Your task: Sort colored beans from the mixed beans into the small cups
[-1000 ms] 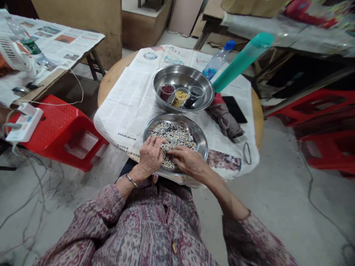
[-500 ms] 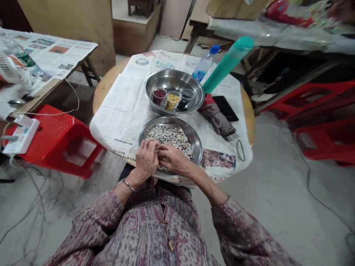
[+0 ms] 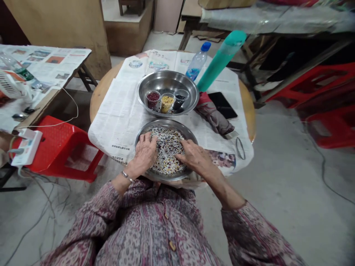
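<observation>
In front of me a metal basin (image 3: 142,133) holds a mix of white grains with dark and yellow beans (image 3: 167,149). My left hand (image 3: 144,151) rests at the left side of the mix, fingers spread, a bracelet on the wrist. My right hand (image 3: 195,157) lies at the right side with thumb and fingers apart, fingertips touching the grains. Neither hand holds anything I can see. Just behind stands a second metal basin (image 3: 144,79) with three clear cups: red beans (image 3: 153,96), yellow beans (image 3: 167,100) and black beans (image 3: 180,99).
The round table (image 3: 107,118) is covered with newspaper. On it are a blue-capped bottle (image 3: 197,61), a green tube (image 3: 222,59), a black phone (image 3: 222,105), a folded umbrella (image 3: 215,116) and a dark loop (image 3: 240,148). A red stool (image 3: 62,147) with a power strip (image 3: 27,147) stands left.
My hands were together over the front of the basin. They have parted, the left staying at the left side and the right moving to the right, leaving the mix between them in view.
</observation>
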Demonstrator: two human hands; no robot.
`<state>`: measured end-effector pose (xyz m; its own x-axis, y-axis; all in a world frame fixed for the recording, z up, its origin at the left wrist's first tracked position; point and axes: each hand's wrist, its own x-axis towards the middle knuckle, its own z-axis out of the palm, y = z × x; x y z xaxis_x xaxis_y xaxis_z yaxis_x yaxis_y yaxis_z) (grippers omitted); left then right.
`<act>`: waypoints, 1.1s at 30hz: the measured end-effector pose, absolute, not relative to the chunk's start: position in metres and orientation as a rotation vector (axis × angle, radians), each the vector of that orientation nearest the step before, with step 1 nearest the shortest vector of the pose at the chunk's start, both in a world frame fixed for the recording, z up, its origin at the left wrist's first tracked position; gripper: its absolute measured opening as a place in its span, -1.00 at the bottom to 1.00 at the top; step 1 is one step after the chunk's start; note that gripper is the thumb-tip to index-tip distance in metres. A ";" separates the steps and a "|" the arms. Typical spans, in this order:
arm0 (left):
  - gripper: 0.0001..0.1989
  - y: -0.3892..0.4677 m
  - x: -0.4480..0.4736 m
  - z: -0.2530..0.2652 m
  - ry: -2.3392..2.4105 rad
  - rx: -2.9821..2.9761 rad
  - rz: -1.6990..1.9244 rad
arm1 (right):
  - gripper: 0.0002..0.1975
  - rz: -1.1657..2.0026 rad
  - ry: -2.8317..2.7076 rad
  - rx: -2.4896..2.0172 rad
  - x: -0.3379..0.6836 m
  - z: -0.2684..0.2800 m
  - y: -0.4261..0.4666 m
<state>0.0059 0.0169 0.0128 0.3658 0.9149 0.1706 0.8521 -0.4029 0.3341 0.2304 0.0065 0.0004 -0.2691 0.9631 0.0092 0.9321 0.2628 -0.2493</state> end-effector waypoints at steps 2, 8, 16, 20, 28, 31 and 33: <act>-0.51 0.030 0.014 0.008 1.596 2.403 0.422 | -0.64 0.349 -2.301 -1.763 0.222 -0.006 0.011; -0.73 0.053 0.040 -0.008 1.422 2.339 0.498 | -0.71 0.536 -2.090 -1.739 0.192 -0.008 0.037; -0.63 0.026 0.007 -0.005 1.204 2.281 0.530 | -0.81 0.834 -2.106 -1.622 0.192 0.010 0.017; -0.62 -0.007 -0.012 0.018 1.051 2.396 0.416 | -0.79 0.791 -2.269 -1.444 0.196 0.013 -0.010; -0.82 -0.023 -0.017 0.061 1.076 2.476 -0.063 | -0.84 0.655 -2.550 -1.420 0.205 0.022 -0.033; -0.83 -0.020 -0.012 0.056 1.080 2.507 -0.086 | -0.82 0.679 -2.578 -1.440 0.197 0.018 -0.031; -0.80 -0.015 -0.008 0.047 1.154 2.559 -0.023 | -0.81 0.574 -2.505 -1.530 0.193 0.016 -0.027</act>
